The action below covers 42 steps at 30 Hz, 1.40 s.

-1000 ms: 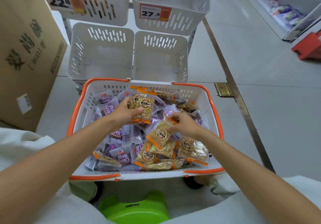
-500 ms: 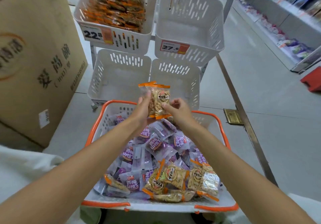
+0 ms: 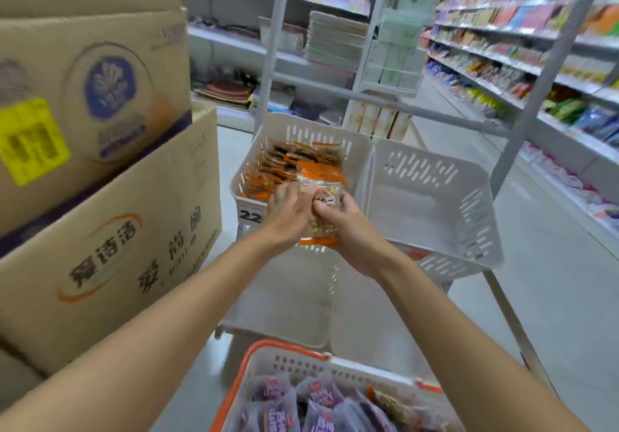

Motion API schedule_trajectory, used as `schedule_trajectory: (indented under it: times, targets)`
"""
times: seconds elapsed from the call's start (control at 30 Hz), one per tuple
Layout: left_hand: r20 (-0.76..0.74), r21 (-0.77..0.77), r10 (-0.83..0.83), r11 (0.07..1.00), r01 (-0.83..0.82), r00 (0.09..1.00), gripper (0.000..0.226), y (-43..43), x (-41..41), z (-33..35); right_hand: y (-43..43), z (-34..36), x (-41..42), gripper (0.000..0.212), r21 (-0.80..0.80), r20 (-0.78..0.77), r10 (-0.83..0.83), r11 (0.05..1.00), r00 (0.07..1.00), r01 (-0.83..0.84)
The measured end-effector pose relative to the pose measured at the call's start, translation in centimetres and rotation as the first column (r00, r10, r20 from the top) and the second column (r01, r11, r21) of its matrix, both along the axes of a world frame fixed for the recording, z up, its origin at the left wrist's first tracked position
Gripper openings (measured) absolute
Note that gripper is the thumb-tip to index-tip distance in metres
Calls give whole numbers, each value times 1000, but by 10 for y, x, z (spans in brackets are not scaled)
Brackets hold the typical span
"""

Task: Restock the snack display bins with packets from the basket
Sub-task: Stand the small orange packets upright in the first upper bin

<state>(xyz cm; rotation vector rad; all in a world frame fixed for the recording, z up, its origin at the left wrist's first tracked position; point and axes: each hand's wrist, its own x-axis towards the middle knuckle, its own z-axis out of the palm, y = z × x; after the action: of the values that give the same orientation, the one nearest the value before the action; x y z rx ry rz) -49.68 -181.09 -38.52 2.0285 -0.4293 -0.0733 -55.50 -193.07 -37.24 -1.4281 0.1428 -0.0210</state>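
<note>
An orange-edged snack packet (image 3: 322,197) is held upright between the left hand (image 3: 288,212) and the right hand (image 3: 348,230), fingers (image 3: 284,193) curled round its sides. Through the blur it seems to be just over the front rim of the left display bin (image 3: 303,125), which holds similar packets. A second bin (image 3: 469,217) sits just beside it. Below, the orange-rimmed basket (image 3: 288,358) holds purple packets (image 3: 321,405). Cardboard boxes (image 3: 127,230) are stacked at the left on the grey floor (image 3: 552,297), and stocked shelves (image 3: 536,63) line the aisle on the right.

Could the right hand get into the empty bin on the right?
Probably yes. The right hand is just beside the empty bin, whose top is open, though it is holding a packet with the left hand.
</note>
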Motion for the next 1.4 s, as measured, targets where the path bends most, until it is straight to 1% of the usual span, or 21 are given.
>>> schedule_trajectory:
  times: [0.07, 0.1, 0.17, 0.27, 0.33, 0.37, 0.43, 0.5, 0.57, 0.6, 0.7, 0.77, 0.87, 0.9, 0.97, 1.03, 1.07, 1.17, 1.27, 1.33, 1.4]
  targets:
    - [77, 113, 0, 994, -8, 997, 76, 14, 33, 9, 3, 5, 34, 42, -10, 7, -31, 999, 1000, 31]
    - [116, 140, 17, 990, -33, 993, 79, 20, 50, 11, 3, 6, 53, 43, -32, 14, -67, 997, 998, 67]
    - [174, 133, 111, 982, -136, 978, 87, 33, 86, 13, 5, 8, 94, 47, -76, 24, -164, 983, 986, 165]
    - [157, 138, 207, 964, -229, 966, 88, 48, 135, 3, 13, 8, 152, 46, -130, 18, -255, 958, 967, 255]
    - [112, 131, 176, 973, -191, 978, 95, 53, 158, -8, 23, 1, 182, 47, -191, 44, -249, 948, 967, 253]
    - [91, 114, 146, 981, -156, 985, 93, 54, 166, -13, 30, -6, 193, 46, -244, 51, -233, 940, 971, 238]
    - [69, 82, 62, 994, -68, 996, 75, 53, 171, -22, 40, -22, 207, 42, -336, 56, -218, 915, 974, 224]
    - [84, 33, 3, 999, -6, 996, 48, 49, 172, -33, 46, -38, 211, 55, -420, 56, -223, 879, 973, 226]
    - [116, 0, -21, 1000, 21, 993, 48, 47, 171, -39, 49, -46, 209, 78, -484, 67, -170, 856, 983, 181]
    - [120, -11, -21, 1000, 22, 993, 50, 48, 172, -41, 49, -47, 206, 83, -523, 75, -137, 838, 988, 156]
    - [125, -36, -14, 999, 19, 992, 49, 49, 174, -43, 42, -51, 205, 79, -660, 129, -132, 728, 983, 185]
    - [132, -22, 10, 1000, -7, 991, 50, 49, 169, -42, 38, -49, 202, 82, -692, 112, -130, 701, 985, 171]
    - [175, 123, 128, 981, -151, 976, 57, 55, 157, -39, 37, -42, 185, 91, -681, 52, -115, 723, 992, 120]
    - [223, 173, 155, 965, -196, 962, 57, 57, 149, -37, 36, -39, 177, 89, -692, 82, -119, 708, 990, 142]
    - [335, 201, 148, 954, -224, 931, 51, 59, 127, -31, 33, -32, 153, 76, -702, 176, -131, 678, 976, 218]
    - [386, 222, 95, 956, -192, 918, 43, 58, 97, -28, 31, -30, 121, 62, -728, 290, -142, 609, 946, 314]
    - [374, 234, 60, 959, -156, 926, 41, 57, 80, -28, 29, -31, 103, 56, -738, 331, -143, 577, 933, 350]
    - [296, 276, -58, 961, -27, 954, 33, 57, 26, -49, 21, -47, 37, 43, -729, 372, -114, 579, 921, 366]
    - [145, 358, -125, 931, 66, 982, 37, 63, -32, -88, 6, -85, -38, 40, -805, 252, -46, 544, 967, 235]
    - [17, 381, -155, 914, 137, 988, 39, 66, -71, -117, -6, -116, -88, 40, -847, 76, -3, 527, 997, 66]
    - [-69, 406, -182, 893, 194, 981, 38, 70, -106, -143, -18, -145, -137, 40, -860, -130, 36, 494, 991, -130]
